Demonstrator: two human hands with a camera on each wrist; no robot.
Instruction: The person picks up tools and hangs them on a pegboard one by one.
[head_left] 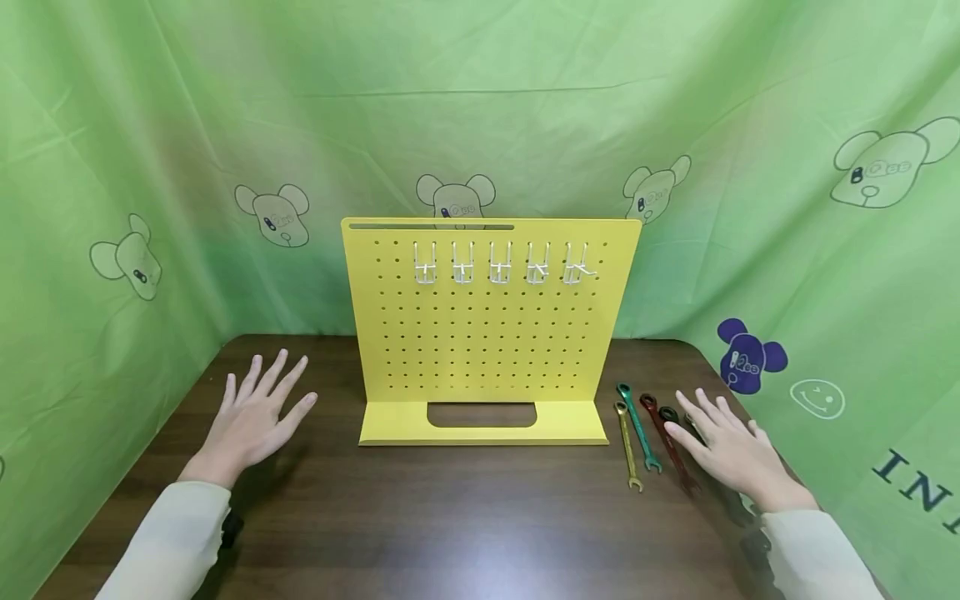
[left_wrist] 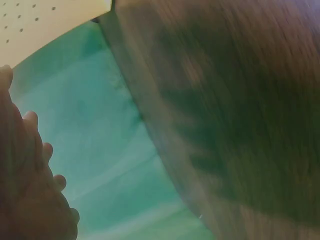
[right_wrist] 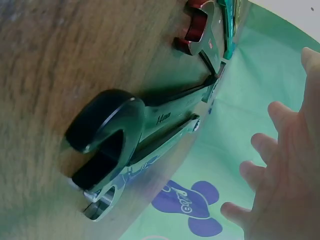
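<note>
Over the brown table [head_left: 480, 508], the left hand [head_left: 251, 425] and right hand [head_left: 735, 454] spread straight, empty fingers; wrenches [head_left: 638, 427] lie near the right fingers.

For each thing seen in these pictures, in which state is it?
Left hand: fingers spread, holds nothing
Right hand: fingers extended, holds nothing
Yellow pegboard: standing upright
White hooks: mounted on pegboard, nothing hung
Gold wrench: lying on table
Green wrench: lying on table
Red wrench: lying on table
Black wrench: lying on table
Silver wrench: lying on table
</note>
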